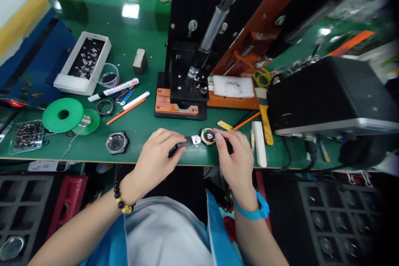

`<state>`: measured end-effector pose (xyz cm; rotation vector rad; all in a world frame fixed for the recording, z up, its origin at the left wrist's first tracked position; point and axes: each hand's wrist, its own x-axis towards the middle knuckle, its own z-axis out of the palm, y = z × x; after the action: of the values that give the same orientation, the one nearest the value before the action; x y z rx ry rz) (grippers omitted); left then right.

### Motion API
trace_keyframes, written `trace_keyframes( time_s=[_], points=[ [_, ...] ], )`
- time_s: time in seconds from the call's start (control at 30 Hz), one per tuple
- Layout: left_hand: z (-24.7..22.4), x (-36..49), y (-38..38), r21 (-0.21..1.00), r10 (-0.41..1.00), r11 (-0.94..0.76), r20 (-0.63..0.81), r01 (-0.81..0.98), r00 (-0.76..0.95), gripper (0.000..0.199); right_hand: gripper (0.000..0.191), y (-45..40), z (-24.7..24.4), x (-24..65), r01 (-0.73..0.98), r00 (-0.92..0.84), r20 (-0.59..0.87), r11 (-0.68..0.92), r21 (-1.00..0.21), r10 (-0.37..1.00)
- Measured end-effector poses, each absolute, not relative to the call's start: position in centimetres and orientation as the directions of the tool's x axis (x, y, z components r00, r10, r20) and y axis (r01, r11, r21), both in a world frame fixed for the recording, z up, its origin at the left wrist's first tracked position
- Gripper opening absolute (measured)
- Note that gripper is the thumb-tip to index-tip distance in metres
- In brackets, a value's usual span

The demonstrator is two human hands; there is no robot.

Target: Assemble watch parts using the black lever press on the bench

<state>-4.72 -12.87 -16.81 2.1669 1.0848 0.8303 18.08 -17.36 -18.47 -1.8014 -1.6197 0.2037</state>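
My left hand (160, 151) is closed on dark tweezers (184, 143), whose far end points right. At that end is a small white piece (196, 139) with dark marks, close beside a round watch part (208, 136). The watch part has a copper-coloured rim, a dark face and small green spots. My right hand (236, 153) grips its right side between thumb and fingers, near the bench's front edge. To the left, a dark watch case (116, 143) lies on the green bench.
A black press (190, 62) with an orange base stands behind my hands. Left are a green solder spool (63, 115), pens (118, 88) and a white tray (101, 58) of small parts. Right are a dark box-shaped device (330, 91), a yellow-handled brush (266, 122) and a white bar (259, 144).
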Motion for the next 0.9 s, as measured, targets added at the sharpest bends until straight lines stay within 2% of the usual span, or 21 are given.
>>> trace_keyframes(
  time_s=[0.37,0.57,0.73,0.9],
  points=[
    [-16.8,-4.5,-12.8,0.739,0.840,-0.503,0.297,0.448,0.454,0.012,0.023,-17.2,-18.4,17.7,0.813,0.202,0.366,0.053,-0.580,0.909],
    [-17.1,-4.5,-12.9,0.711,0.840,-0.517,0.313,0.477,0.443,0.010,0.022,-17.2,-18.6,17.4,0.822,0.195,0.413,0.081,-0.564,0.890],
    [-16.8,-4.5,-12.8,0.676,0.838,-0.518,0.279,0.523,0.469,0.017,0.026,-17.7,-18.3,17.6,0.765,0.239,0.351,0.047,-0.642,0.905],
    [-16.9,-4.5,-12.7,0.638,0.826,-0.543,0.291,0.545,0.482,0.034,0.041,-18.8,-18.2,17.9,0.604,0.344,0.224,-0.033,-0.796,0.912]
  ],
)
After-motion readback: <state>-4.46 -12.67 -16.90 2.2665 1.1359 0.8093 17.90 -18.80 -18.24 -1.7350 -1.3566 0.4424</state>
